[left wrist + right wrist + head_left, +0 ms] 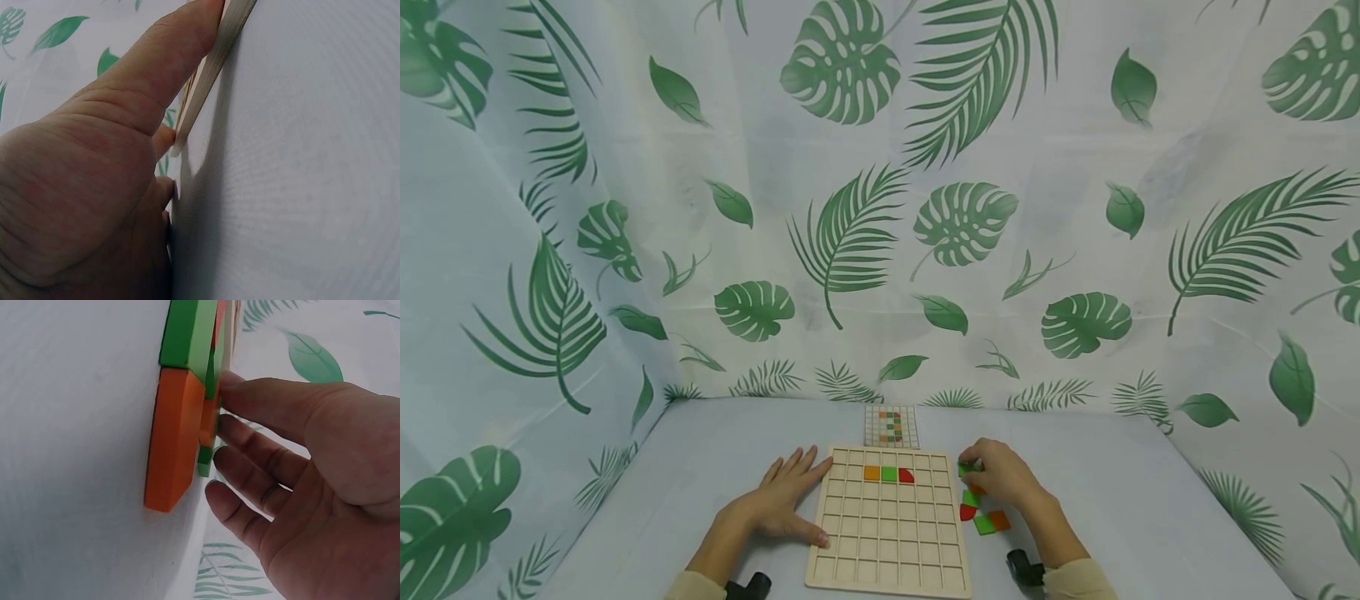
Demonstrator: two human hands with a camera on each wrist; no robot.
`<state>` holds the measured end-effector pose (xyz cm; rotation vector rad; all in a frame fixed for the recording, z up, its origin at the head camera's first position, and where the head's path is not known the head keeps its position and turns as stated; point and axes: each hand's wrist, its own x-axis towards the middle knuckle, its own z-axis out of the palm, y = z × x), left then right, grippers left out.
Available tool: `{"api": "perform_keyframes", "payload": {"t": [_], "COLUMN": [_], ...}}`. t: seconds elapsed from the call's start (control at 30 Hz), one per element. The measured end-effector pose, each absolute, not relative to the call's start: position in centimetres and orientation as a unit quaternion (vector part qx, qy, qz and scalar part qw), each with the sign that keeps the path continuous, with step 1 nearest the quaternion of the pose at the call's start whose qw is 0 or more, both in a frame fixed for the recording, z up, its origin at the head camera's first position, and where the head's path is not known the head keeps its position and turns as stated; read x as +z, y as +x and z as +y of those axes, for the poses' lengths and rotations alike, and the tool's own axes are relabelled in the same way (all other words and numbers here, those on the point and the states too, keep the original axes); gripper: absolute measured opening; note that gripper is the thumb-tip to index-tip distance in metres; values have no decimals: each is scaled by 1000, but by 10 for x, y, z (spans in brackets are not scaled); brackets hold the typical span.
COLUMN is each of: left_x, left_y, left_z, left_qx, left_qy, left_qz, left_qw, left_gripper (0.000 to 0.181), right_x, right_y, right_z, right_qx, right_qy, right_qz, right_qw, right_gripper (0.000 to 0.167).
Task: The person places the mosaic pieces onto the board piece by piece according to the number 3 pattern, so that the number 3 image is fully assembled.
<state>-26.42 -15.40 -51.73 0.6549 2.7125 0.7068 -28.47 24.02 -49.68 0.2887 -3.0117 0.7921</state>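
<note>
A light wooden grid board (887, 533) lies on the table. In one of its upper rows sit an orange square tile (871, 473), a green square tile (889, 474) and a red rounded tile (906, 476). My left hand (782, 500) is spread at the board's left side, its thumb on the edge. To the right of the board, my right hand (1000, 473) is over loose tiles, fingers loosely bent and apart from the thumb. A green tile (964, 471) shows by its fingertips, and an orange tile (976, 490) is partly covered below the thumb.
Nearer me lie another green tile (970, 498), a red rounded tile (967, 512), a green tile (984, 525) and an orange tile (999, 520). Behind the board is a card (891, 427) with a printed coloured grid pattern. A leaf-print curtain (865, 350) hangs behind the table.
</note>
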Motion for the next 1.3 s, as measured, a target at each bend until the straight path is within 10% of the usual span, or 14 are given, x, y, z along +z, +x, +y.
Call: {"api": "perform_keyframes", "payload": {"t": [1.3], "left_x": [-518], "left_y": [-265], "left_z": [-154], "left_qx": [243], "left_qy": [230], "left_qz": [934], "left_qw": [128], "left_gripper": [129], "right_x": [-496], "right_y": [-285], "right_z": [234], "right_qx": [256], "right_qy": [125], "right_qz": [-958], "right_qw": [43], "right_gripper": [22]}}
